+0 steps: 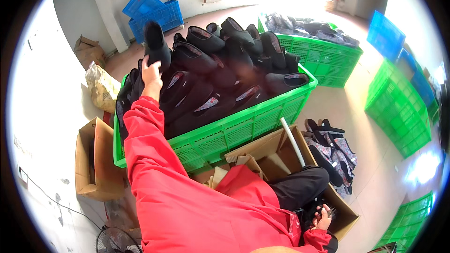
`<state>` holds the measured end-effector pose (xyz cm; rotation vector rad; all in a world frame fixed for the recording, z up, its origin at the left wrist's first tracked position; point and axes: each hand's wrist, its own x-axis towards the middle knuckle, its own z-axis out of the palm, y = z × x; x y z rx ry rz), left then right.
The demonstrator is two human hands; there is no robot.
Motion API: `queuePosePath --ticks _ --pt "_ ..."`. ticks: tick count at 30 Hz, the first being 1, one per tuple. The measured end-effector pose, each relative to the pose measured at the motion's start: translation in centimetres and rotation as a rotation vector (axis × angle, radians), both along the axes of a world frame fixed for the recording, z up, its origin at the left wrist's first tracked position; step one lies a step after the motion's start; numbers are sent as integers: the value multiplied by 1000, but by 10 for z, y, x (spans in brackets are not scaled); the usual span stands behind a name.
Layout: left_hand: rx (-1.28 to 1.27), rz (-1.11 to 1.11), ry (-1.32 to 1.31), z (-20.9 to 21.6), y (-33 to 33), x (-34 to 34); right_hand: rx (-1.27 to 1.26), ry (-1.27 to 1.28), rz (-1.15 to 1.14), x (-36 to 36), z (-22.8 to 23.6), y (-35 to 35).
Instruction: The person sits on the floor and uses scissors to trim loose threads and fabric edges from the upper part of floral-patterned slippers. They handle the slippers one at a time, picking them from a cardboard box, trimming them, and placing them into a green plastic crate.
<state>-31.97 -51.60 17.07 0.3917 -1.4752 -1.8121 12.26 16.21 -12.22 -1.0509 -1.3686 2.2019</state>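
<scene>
At the far left of a green plastic crate (243,131), my left hand (152,77) is closed on a black cloth shoe (158,49), whose toe or heel end points up. Many similar black shoes with floral lining (192,58) are heaped in the crate, right beside that hand. Low in the view, my right hand (322,218) rests near my lap with its fingers curled. A small dark thing shows at its fingers, too small to name. Dark material lies just beside this hand.
An open cardboard box (344,213) stands by my legs, with a pale pole (292,141) leaning there. Floral-lined shoes (333,152) lie on the floor at right. Another filled green crate (318,56) stands behind. At left are a cardboard carton (108,164) and a fan (117,241).
</scene>
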Motion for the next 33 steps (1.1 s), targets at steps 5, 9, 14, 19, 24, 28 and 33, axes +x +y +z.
queuePosePath --ticks 5,9,14,19,24,28,33 --pt "-360 236 -373 -68 -45 -17 -36 -79 13 -10 -3 -3" --pt "-910 527 -779 -30 -6 -23 -59 -133 35 -22 0 3" --pt "-1151 552 -819 -6 2 -46 -58 -152 76 -44 11 3" --pt "-950 419 -804 -9 -9 -75 -66 -174 83 -60 15 0" --pt "-812 364 -566 -15 -55 -73 -102 -167 118 -69 6 -4" --pt "-874 486 -377 -29 -56 -69 -117 -174 100 -68 6 -3" --pt "-1458 325 87 26 60 -42 -103 -189 59 -61 -2 6"
